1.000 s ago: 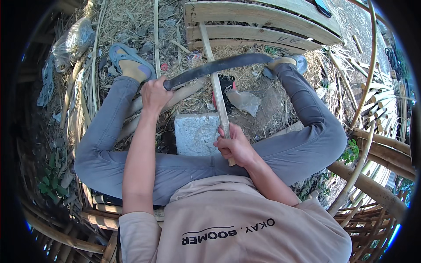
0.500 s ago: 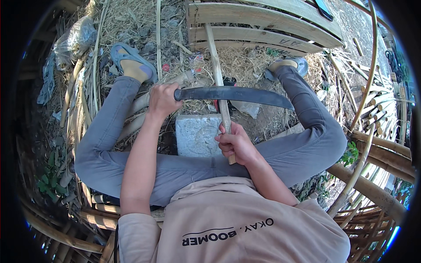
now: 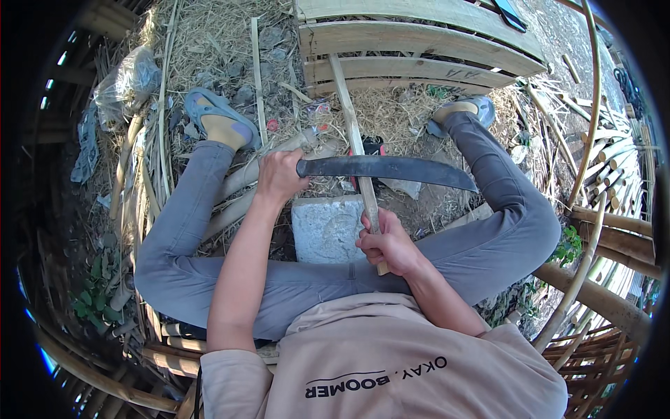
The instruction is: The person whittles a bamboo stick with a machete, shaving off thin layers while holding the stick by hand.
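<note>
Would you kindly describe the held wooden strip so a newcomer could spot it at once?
Find the slatted crate at the top, then look down to the right hand. The wooden strip runs from that hand up toward the crate. Unlike the pale strip lying to its left, it has a dark machete crossing it.

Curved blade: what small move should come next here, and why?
I'd probably ease the curved blade toward the far end of the wooden strip: the left hand holds it across the strip, fairly close to the right hand, which grips near the other end.
</note>
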### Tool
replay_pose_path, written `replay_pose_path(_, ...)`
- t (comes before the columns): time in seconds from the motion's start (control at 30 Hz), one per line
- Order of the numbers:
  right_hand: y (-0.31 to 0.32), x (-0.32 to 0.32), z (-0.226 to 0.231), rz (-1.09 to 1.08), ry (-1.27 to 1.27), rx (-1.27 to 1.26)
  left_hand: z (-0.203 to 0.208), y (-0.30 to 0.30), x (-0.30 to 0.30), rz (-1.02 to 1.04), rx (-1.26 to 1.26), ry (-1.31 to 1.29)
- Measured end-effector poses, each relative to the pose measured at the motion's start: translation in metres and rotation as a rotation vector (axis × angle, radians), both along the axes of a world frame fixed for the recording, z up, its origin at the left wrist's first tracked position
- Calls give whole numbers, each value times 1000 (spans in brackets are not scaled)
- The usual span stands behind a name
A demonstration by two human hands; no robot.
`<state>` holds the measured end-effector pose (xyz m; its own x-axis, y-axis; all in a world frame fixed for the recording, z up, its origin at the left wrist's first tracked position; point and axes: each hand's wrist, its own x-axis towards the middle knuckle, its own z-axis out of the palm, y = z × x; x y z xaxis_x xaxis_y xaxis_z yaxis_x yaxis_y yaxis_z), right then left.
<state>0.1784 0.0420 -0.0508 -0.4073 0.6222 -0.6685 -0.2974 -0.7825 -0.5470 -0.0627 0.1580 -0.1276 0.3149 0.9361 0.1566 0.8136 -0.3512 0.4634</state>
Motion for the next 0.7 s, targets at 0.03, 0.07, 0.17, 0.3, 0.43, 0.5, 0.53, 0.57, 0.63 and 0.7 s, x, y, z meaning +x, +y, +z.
replay_pose_path(0.03, -1, 1, -2, -1, 4, 0, 0, 1, -1, -2, 7, 16)
replay_pose_path(0.07, -2, 1, -3, -3, 7, 0, -1, 3, -2, -4, 13, 32)
replay_pose_path(0.17, -1, 3, -1, -9, 115, -63, -4, 14, -13, 157, 73, 90)
replay_pose_path(0.3, -2, -2, -6, 3, 94, -75, 0, 20, -41, 246, 185, 21)
replay_pose_path(0.43, 2, -2, -7, -22, 160, -94, 0, 17, -44, 251, 163, -24)
replay_pose_path(0.5, 4, -2, -6, -28, 183, -101, 1, 10, -37, 203, 182, -62)
replay_pose_path(0.53, 5, -1, -5, -32, 185, -94, 3, 5, -32, 134, 152, -47)
replay_pose_path(0.57, 5, -1, -4, -36, 186, -88, 5, 3, -28, 64, 123, -32)
replay_pose_path(0.63, 6, -1, -2, -46, 179, -91, 0, 1, -22, 6, 153, -8)
replay_pose_path(0.7, 6, 1, -1, -58, 171, -96, 1, -3, -16, -69, 44, -29)
